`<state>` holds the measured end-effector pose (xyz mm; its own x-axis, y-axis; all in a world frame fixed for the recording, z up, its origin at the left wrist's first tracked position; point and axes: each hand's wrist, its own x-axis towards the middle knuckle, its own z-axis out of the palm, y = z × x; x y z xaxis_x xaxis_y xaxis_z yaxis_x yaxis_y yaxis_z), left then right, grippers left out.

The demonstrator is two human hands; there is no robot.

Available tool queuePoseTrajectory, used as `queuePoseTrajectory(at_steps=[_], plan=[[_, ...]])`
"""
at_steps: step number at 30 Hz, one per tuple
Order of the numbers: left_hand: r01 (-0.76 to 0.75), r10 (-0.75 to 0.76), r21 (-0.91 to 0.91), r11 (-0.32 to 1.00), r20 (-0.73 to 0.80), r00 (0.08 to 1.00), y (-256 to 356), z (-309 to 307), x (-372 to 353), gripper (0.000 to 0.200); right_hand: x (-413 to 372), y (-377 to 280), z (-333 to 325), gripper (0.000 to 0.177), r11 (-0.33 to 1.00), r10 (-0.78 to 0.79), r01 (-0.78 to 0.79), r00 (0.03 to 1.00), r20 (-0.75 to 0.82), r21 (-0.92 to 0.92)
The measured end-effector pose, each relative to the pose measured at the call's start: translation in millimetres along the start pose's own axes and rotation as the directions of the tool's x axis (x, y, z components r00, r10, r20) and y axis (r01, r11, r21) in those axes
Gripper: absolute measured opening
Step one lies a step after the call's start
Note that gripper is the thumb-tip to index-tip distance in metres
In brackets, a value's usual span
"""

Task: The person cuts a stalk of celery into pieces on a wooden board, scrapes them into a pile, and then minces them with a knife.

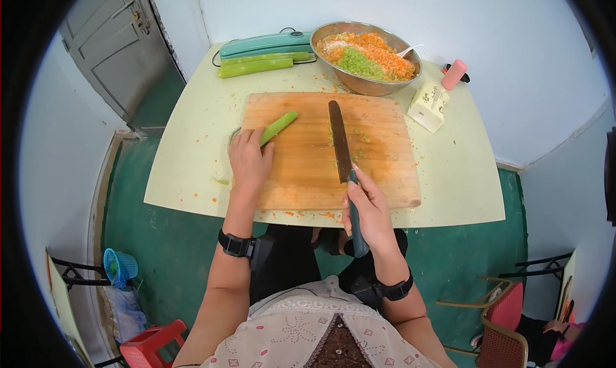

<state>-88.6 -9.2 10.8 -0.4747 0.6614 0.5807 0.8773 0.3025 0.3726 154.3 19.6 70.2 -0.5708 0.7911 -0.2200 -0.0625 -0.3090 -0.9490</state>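
Observation:
My right hand (369, 207) is wrapped around the dark handle of a kitchen knife (340, 137), whose blade points away from me over the wooden cutting board (385, 175). At the board's left edge my left hand (249, 156) grips the near end of a green celery stalk (281, 125); its far end shows past my fingers. Small green bits (360, 153) lie on the board to the right of the blade. Knife and stalk are apart.
Behind the board stands a steel bowl (366, 89) of chopped orange and green vegetables with a white spoon. More celery stalks (256, 66) lie beside a teal appliance (266, 44). A tissue pack (428, 106) and a pink bottle (453, 75) sit at the right.

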Motion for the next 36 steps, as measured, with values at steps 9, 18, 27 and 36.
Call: queuePoseTrajectory(at_steps=[9,18,27,36], plan=[[0.001,-0.001,-0.009,1.0,0.006,1.0,-1,0,0,0.036,-1,4,-1,0.051,0.999,-0.047,0.047,0.999,-0.01,-0.01],[-0.01,0.01,-0.009,1.0,-0.013,1.0,-2,1,0,0.035,6,-4,-11,0.051,0.999,-0.032,0.032,0.999,0.024,0.014],[0.006,-0.006,-0.013,1.0,0.008,1.0,-1,-1,0,0.036,9,1,-8,0.048,1.0,-0.024,0.024,1.0,-0.001,0.0],[0.006,-0.006,-0.016,1.0,0.003,1.0,0,0,0,0.037,9,-1,-1,0.049,0.999,-0.034,0.034,0.999,-0.005,0.008]])
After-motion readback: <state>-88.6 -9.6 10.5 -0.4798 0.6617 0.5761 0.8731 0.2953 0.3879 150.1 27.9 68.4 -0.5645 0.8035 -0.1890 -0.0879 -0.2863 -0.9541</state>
